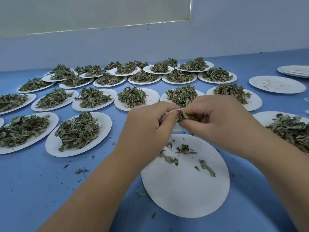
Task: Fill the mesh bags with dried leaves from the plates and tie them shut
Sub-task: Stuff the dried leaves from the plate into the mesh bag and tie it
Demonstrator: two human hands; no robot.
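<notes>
Closely, left hand (147, 124) pinching thin white string (173, 111), right hand (217, 121) pinching leafy bag (184, 117)

Soft, flat daylight with a cool blue cast and a wide-angle bend.
The pale panel (93, 12) at upper left is the brightest area. Shadows are faint, only a soft darkening on the tabletop (33, 181) around the near plate (185, 198) at lower right. The far plates (217, 82) bow toward the frame's edges. The mesh bag (184, 116) between the left hand (147, 126) and right hand (222, 121) is slightly blurred, its weave unreadable.
</notes>
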